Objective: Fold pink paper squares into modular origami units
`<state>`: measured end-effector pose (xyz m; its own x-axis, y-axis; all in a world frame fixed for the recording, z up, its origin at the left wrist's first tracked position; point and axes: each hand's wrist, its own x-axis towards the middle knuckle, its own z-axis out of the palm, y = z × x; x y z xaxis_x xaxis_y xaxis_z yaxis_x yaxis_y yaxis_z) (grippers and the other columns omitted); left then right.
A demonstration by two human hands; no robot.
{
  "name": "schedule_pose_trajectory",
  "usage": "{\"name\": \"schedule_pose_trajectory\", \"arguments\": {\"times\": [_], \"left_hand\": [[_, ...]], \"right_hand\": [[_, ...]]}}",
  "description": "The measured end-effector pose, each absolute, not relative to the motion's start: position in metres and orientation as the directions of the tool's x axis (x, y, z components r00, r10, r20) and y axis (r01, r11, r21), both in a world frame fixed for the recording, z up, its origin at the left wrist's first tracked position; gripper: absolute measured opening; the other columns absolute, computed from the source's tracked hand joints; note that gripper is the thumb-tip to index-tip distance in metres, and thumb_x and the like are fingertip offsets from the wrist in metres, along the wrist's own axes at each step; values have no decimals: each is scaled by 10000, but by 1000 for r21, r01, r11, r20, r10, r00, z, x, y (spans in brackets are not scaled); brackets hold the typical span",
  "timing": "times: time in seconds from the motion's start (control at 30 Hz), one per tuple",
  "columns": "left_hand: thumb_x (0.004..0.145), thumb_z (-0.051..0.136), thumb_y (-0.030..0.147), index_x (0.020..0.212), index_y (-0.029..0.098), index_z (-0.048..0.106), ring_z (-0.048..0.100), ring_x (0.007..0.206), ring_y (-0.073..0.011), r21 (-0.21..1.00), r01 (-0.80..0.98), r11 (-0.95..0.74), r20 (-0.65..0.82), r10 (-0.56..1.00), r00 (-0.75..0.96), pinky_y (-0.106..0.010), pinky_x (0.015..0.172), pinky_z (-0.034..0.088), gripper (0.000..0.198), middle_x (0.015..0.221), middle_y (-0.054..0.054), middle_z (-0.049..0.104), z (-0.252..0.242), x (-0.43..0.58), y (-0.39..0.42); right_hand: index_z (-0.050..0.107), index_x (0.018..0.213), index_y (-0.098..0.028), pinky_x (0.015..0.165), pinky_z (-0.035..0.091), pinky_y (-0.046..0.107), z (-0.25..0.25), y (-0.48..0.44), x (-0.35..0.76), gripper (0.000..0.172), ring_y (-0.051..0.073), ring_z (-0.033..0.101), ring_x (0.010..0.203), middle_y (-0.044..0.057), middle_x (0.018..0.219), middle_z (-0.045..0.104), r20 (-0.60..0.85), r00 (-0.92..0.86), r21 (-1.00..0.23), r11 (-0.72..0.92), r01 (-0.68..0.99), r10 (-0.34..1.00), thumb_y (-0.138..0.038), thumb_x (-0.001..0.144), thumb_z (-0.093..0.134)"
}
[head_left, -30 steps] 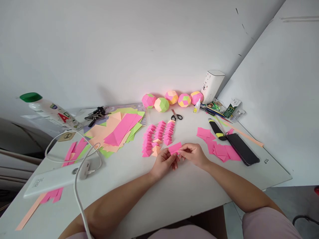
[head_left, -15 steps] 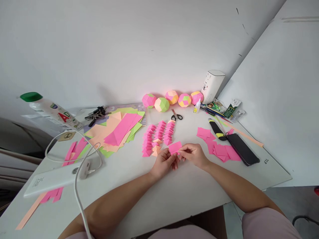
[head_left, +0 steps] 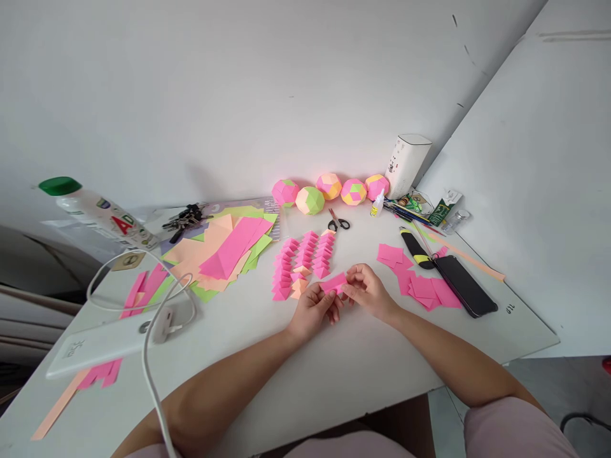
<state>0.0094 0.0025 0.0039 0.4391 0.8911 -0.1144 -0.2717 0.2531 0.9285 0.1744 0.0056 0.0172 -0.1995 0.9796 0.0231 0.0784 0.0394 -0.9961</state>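
Observation:
A small pink piece of paper [head_left: 333, 284] is held between my two hands above the table. My left hand [head_left: 312, 310] pinches its left and lower edge, thumb on top. At its right end, the fingers of my right hand [head_left: 368, 293] are closed on the paper, the index finger at the upper corner. The paper looks narrower than a full rectangle, with its edge bent. Just beyond my hands stand rows of folded pink paper units [head_left: 282, 273], a few of them peach. Loose pink paper pieces [head_left: 422, 289] lie to the right of my right hand.
Faceted paper balls [head_left: 310, 200] line the wall, with scissors [head_left: 338, 221] and a glue bottle [head_left: 377, 205] before them. Coloured sheets [head_left: 233, 248], a power bank [head_left: 102, 343] and its white cable [head_left: 147, 356] are left. A cutter [head_left: 414, 248] and black phone [head_left: 465, 286] lie right.
The fingers of my right hand have risen to the paper's upper right corner. The pink paper now looks narrower and bent along its length. My left hand has barely moved.

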Motion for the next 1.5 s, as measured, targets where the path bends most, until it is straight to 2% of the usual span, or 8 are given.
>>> {"name": "schedule_pose_trajectory", "arguments": {"times": [0.07,0.17,0.33,0.67,0.97,1.23,1.4,1.5], "left_hand": [[758,610,445,793,151,480,562,437,-102,925,-284,255,-113,894,434,-215,388,432,323,682,-21,640,3,9,3],[761,611,434,795,147,485,563,438,-101,922,-289,257,-112,893,436,-217,387,432,315,697,-28,647,4,10,3],[754,614,440,791,147,495,563,438,-102,923,-275,269,-131,892,433,-218,390,427,319,712,-37,658,5,10,2],[777,576,460,799,144,543,580,448,-110,938,-229,260,-130,877,463,-226,394,427,318,727,-37,660,1,10,2],[785,559,477,777,142,550,553,416,-106,946,-149,287,-180,850,495,-213,372,399,336,607,-15,607,8,9,-1],[796,527,499,747,139,534,523,397,-89,958,-119,261,-158,827,540,-210,395,406,363,549,6,562,8,8,-1],[775,550,500,727,142,502,509,373,-85,960,-72,270,-192,826,530,-201,377,386,364,511,20,558,7,8,-2],[781,547,485,766,146,520,498,355,-83,953,-96,287,-197,829,524,-200,366,381,340,492,39,543,7,8,-2]], "right_hand": [[490,956,-181,527,485,234,17,6,175,297,132,607,662,13,771,625,-42,-268,-993,-11,116,963,-387,781,613],[558,824,-152,555,467,231,19,6,175,256,120,578,642,8,687,604,-112,-348,-984,-56,167,931,-406,808,573],[570,709,-144,544,458,231,22,5,173,292,122,572,625,8,662,605,-128,-333,-988,-91,124,934,-427,775,600],[592,667,-142,518,430,227,24,5,174,273,114,550,576,2,598,604,-128,-313,-990,-104,94,941,-395,765,617],[612,682,-134,525,431,236,20,6,177,249,115,547,556,1,579,588,-160,-287,-985,-132,116,945,-373,750,634],[609,790,-140,556,429,234,30,2,173,118,130,594,599,7,607,642,-157,-443,-987,-132,87,883,-243,773,554],[591,725,-157,592,450,251,30,1,174,63,139,592,613,-8,602,624,-161,-411,-986,-125,114,897,-168,722,529],[571,657,-157,551,451,246,27,5,178,47,139,575,599,-11,595,588,-151,-337,-978,-91,185,929,-171,696,549]]}}
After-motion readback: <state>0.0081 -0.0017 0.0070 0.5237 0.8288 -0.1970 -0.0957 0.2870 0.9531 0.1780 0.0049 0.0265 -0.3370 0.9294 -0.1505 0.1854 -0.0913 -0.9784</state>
